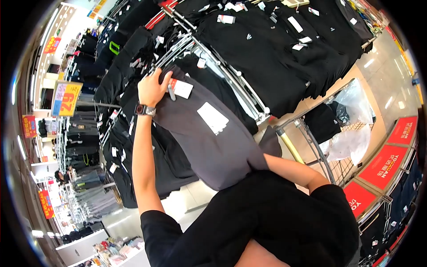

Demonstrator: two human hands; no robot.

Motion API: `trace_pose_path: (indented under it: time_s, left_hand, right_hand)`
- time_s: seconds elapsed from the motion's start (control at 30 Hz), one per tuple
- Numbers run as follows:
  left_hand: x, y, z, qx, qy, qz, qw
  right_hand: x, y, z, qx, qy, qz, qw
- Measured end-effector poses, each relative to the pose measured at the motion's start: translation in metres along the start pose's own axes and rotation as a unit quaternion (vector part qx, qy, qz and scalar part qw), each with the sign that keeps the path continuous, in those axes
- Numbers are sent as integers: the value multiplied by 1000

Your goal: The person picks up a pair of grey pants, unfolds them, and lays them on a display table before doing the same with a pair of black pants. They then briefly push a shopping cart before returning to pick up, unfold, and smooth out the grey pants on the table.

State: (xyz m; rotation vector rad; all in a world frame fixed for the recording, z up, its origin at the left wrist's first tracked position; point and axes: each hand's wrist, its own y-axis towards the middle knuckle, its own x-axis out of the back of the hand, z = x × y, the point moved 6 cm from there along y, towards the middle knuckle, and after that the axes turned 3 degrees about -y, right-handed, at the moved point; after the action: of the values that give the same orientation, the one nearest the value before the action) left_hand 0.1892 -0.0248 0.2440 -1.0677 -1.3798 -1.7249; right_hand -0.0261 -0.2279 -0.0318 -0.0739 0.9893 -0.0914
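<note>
A pair of dark grey trousers (213, 142) stretches across in front of my body, with a white paper tag (212, 118) lying on the fabric. My left hand (152, 91), a watch on its wrist, grips the waistband end at the upper left. Close to those fingers hang a red-and-white tag (181, 88) and a small grey security tag (171, 92). My right forearm (293, 171) reaches in under the lower end of the trousers. The cloth covers my right hand, so its fingers are hidden.
Metal rails (231, 78) run between piles of black garments (275, 49) ahead. A wire cart (327, 158) with plastic-wrapped goods stands to the right, near red signs (384, 162). A yellow price sign (66, 99) and clothing racks are on the left.
</note>
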Motion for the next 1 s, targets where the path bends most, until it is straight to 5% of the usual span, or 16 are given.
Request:
trace_pose_path:
  time_s: [0.37,0.47,0.67,0.7,0.73,0.8,0.87,1.0]
  left_hand:
    - [-269,-106,90,99,-82,243,962]
    - [-284,-54,113,35,-67,203,976]
    - [-259,84,193,95,-62,142,983]
    - [-262,90,201,81,-58,64,993]
    - [-263,92,206,66,-54,-15,996]
    - [-286,81,211,113,-51,-13,992]
    - [-310,51,195,104,-51,-31,993]
    - [-346,-25,154,100,-80,58,990]
  right_hand:
    - [38,30,18,22,43,-94,994]
    - [47,41,20,12,60,-120,991]
    - [118,56,57,-45,-24,-250,967]
    - [133,48,64,-55,-34,-307,950]
    - [146,33,70,-56,-18,-377,925]
    - [166,4,89,-1,91,-517,851]
    - [182,-30,90,120,168,-534,820]
    - [175,-28,90,85,59,-564,820]
